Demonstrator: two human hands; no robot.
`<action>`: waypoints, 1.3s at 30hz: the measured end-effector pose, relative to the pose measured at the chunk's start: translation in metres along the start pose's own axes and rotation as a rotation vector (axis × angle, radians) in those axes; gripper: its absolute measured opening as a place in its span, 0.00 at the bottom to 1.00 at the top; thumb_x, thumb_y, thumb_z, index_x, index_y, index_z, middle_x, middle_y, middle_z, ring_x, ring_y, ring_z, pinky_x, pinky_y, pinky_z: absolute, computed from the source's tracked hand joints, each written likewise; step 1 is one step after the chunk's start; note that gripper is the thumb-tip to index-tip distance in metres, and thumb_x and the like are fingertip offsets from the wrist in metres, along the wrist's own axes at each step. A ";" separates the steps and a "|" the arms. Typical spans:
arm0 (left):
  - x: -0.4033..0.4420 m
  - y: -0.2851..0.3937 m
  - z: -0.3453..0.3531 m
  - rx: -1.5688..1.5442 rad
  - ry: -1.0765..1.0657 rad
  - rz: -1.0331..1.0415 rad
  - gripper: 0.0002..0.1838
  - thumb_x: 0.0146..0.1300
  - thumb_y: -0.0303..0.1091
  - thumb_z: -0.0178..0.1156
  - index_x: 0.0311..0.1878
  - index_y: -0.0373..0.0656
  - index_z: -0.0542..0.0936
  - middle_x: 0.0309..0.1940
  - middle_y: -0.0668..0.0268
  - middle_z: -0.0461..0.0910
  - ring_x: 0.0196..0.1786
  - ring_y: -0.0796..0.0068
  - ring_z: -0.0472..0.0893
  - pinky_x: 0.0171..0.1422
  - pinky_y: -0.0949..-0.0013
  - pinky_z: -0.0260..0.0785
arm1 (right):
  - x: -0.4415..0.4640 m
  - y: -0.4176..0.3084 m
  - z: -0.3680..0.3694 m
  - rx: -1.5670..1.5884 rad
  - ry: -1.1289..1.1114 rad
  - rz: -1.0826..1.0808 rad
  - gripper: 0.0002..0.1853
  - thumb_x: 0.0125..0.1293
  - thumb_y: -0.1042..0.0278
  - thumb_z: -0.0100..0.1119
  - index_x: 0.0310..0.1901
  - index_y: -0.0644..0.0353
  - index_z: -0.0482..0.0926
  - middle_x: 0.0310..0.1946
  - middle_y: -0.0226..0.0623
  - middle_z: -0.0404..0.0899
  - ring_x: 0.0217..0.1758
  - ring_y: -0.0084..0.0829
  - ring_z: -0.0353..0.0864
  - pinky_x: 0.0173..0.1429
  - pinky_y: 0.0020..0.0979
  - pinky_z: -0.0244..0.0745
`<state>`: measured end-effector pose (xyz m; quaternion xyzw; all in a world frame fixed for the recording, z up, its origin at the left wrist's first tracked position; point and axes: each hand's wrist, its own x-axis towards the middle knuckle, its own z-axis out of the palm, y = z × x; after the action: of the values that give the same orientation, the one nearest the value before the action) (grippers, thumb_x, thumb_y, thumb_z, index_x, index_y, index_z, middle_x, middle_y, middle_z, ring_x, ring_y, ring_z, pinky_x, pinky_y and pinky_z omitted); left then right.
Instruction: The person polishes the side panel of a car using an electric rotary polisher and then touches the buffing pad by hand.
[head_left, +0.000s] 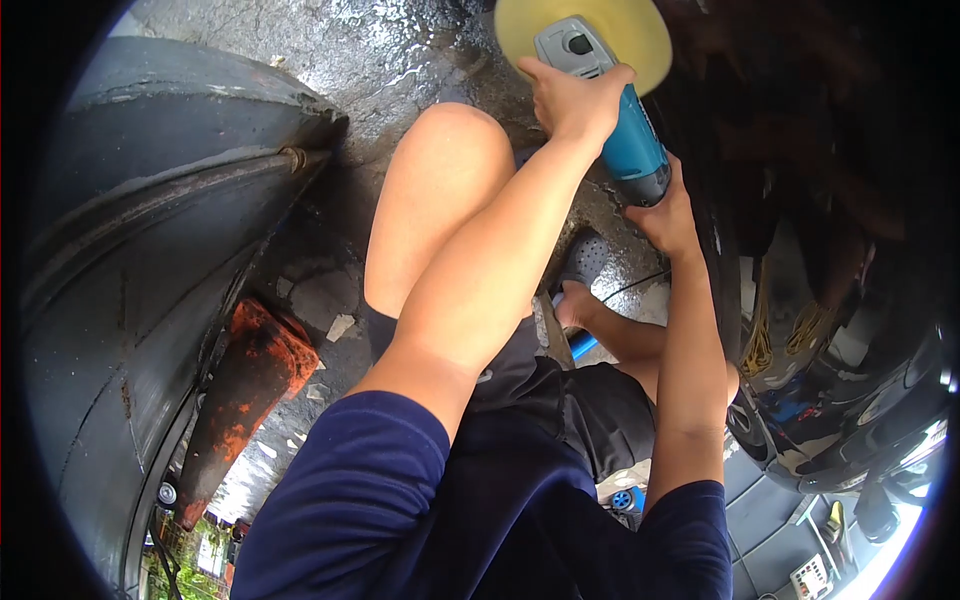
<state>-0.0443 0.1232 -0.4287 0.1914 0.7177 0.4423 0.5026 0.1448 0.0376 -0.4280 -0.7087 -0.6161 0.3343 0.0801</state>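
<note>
A teal and grey power polisher (632,140) slants across the upper middle of the view. At its far end is a round yellow foam pad (640,40), its surface smooth and smeared. My left hand (580,103) is wrapped over the grey head of the polisher, thumb and fingers on either side. Round the dark rear end of the body closes my right hand (665,212); some of its fingers are hidden. Just right of the pad rises a glossy black car body (810,190). Whether pad and paint touch, I cannot tell.
A dark panel (130,260) curves along the left side. By it lies a worn orange and black traffic cone (240,400). The concrete floor (400,50) is wet. Near my shod foot (583,260) are a cable (635,282) and a blue tube (583,344).
</note>
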 end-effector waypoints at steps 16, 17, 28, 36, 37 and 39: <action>-0.037 0.021 -0.010 0.049 0.118 0.496 0.56 0.42 0.41 0.84 0.69 0.40 0.57 0.60 0.39 0.67 0.59 0.33 0.78 0.64 0.40 0.75 | 0.002 0.011 0.040 0.484 -0.065 -0.057 0.56 0.42 0.77 0.77 0.77 0.70 0.59 0.58 0.48 0.79 0.61 0.38 0.81 0.69 0.36 0.75; -0.031 0.020 -0.013 0.020 0.100 0.446 0.55 0.42 0.42 0.83 0.68 0.40 0.57 0.61 0.38 0.67 0.60 0.33 0.78 0.65 0.39 0.74 | -0.007 -0.016 0.027 0.432 -0.049 -0.040 0.55 0.41 0.76 0.76 0.76 0.67 0.61 0.57 0.48 0.80 0.62 0.40 0.81 0.71 0.36 0.73; -0.021 -0.001 0.000 -0.225 -0.059 0.255 0.56 0.41 0.46 0.84 0.68 0.32 0.61 0.59 0.36 0.76 0.60 0.43 0.82 0.64 0.48 0.77 | -0.028 -0.013 -0.003 0.130 0.069 -0.004 0.51 0.44 0.73 0.74 0.75 0.55 0.64 0.55 0.56 0.84 0.60 0.56 0.86 0.66 0.46 0.78; 0.006 -0.073 0.027 -0.252 -0.290 -0.254 0.57 0.46 0.41 0.83 0.72 0.23 0.59 0.62 0.38 0.74 0.57 0.51 0.83 0.58 0.54 0.82 | -0.049 0.020 -0.019 -0.190 0.052 0.121 0.48 0.48 0.71 0.72 0.75 0.49 0.66 0.58 0.58 0.84 0.63 0.60 0.83 0.66 0.52 0.79; -0.001 -0.086 0.035 -0.285 -0.324 -0.299 0.59 0.46 0.42 0.82 0.72 0.21 0.58 0.64 0.36 0.73 0.58 0.50 0.83 0.59 0.53 0.81 | -0.056 0.034 -0.022 -0.235 0.060 0.126 0.47 0.48 0.71 0.71 0.75 0.49 0.66 0.59 0.56 0.84 0.63 0.59 0.83 0.66 0.52 0.79; -0.016 -0.116 0.055 -0.179 -0.333 -0.407 0.45 0.51 0.48 0.78 0.66 0.33 0.70 0.55 0.47 0.80 0.49 0.57 0.85 0.53 0.53 0.79 | -0.073 0.051 -0.032 -0.310 0.057 0.171 0.45 0.49 0.73 0.70 0.73 0.47 0.66 0.62 0.52 0.83 0.62 0.60 0.83 0.66 0.53 0.79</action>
<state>0.0307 0.0737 -0.5217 0.0683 0.6067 0.3565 0.7072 0.2035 -0.0326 -0.4032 -0.7716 -0.5952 0.2207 -0.0412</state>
